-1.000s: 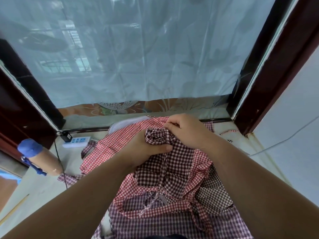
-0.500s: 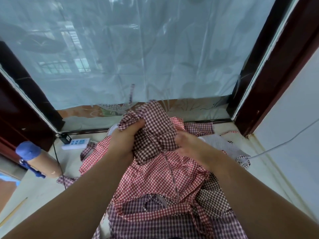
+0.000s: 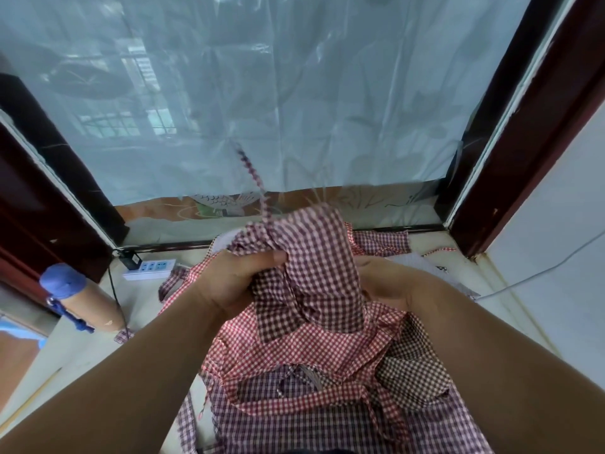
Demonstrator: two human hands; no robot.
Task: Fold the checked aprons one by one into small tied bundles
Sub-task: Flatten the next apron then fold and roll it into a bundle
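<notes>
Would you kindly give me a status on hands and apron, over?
Left hand grips the dark checked apron, held above the pile. Right hand behind it, fingers hidden. One strap up, loose.

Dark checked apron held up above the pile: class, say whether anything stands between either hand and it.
Nothing visible does. The left hand grips the bunched top of the dark maroon-and-white checked apron; the right hand meets its right side, its grip hidden by the cloth.
</notes>
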